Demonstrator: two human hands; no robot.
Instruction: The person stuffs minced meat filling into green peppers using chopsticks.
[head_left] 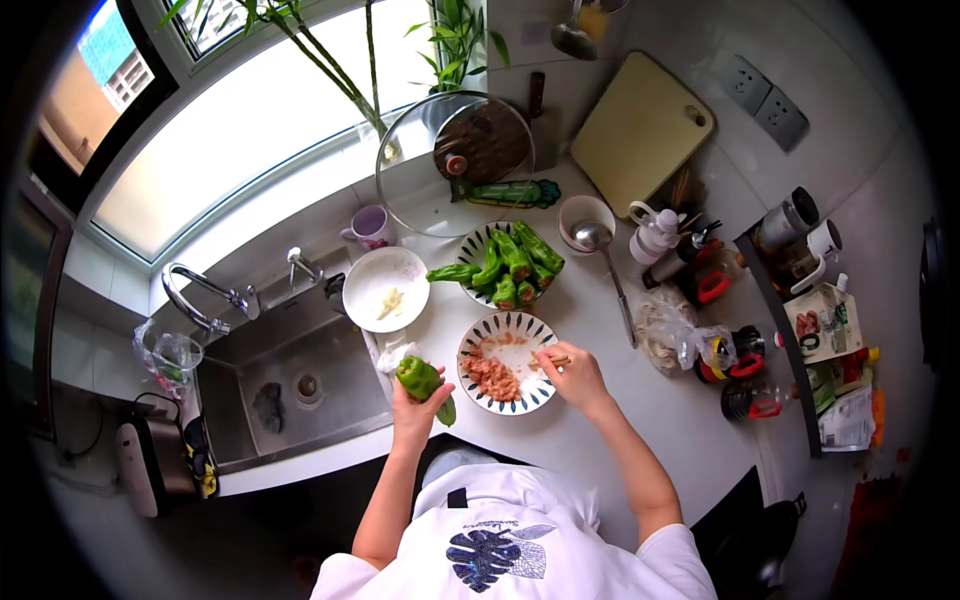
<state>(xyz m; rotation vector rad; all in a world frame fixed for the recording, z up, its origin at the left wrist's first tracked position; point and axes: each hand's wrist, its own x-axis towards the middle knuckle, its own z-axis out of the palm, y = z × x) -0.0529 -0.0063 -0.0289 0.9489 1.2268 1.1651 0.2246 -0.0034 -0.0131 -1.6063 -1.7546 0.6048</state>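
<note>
Left hand [413, 411] grips a green pepper [417, 377] — right hand [577, 378] pinches a wooden utensil [559, 360], minced meat [494, 380] lying between them.

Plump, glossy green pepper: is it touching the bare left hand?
Touching. The head view shows the left hand gripping the green pepper, its thumb against the pepper's side.
</note>
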